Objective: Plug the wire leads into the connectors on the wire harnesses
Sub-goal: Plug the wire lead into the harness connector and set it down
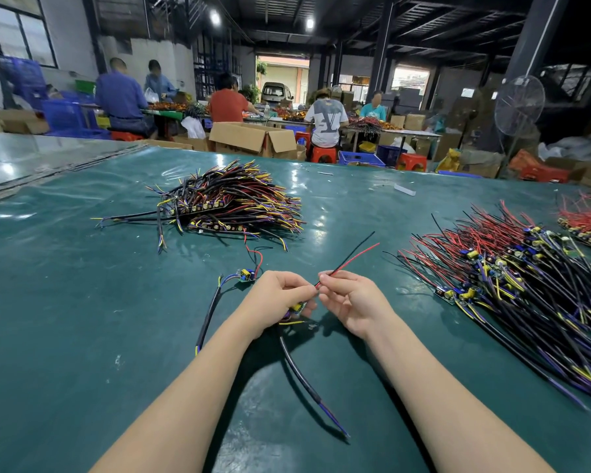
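Presently held: left hand (280, 298) curls its fingers round a small board (297, 307); right hand (352, 302) pinches the wire leads (352, 256), one red and one black, at their lower ends.
Place: just above the worktop (82, 302), mid near edge.
Leads' axis: slanting from the fingers toward the far right corner, free ends pointing away.
Board's cable: black cable (304, 373) trails toward the near edge.
Connector: hidden under the fingers.
Doing it well: probably steady the board, grip close to each tip, push straight along the wire.
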`<action>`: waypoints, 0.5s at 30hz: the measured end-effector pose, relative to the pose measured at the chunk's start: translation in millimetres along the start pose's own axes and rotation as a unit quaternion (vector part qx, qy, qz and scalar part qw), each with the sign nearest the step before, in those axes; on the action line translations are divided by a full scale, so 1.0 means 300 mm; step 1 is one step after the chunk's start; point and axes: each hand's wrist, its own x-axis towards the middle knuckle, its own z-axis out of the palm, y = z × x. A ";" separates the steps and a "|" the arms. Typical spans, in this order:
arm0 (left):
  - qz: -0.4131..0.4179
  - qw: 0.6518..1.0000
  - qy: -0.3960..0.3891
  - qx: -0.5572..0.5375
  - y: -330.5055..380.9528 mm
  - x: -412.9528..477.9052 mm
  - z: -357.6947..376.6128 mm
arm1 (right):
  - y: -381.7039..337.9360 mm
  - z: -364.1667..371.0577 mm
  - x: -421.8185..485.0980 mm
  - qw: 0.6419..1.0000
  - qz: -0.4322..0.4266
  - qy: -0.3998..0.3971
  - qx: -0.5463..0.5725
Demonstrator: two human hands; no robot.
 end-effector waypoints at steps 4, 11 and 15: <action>0.005 1.000 -0.006 -0.020 0.004 -0.002 -0.002 | 0.010 0.010 0.004 0.999 -0.018 0.005 0.037; 0.002 1.000 0.007 0.006 -0.010 -0.001 0.004 | -0.015 -0.015 -0.005 0.991 -0.058 0.017 -0.120; -0.001 1.000 -0.004 0.008 -0.010 0.001 0.004 | -0.019 -0.014 -0.001 0.997 -0.053 0.031 -0.038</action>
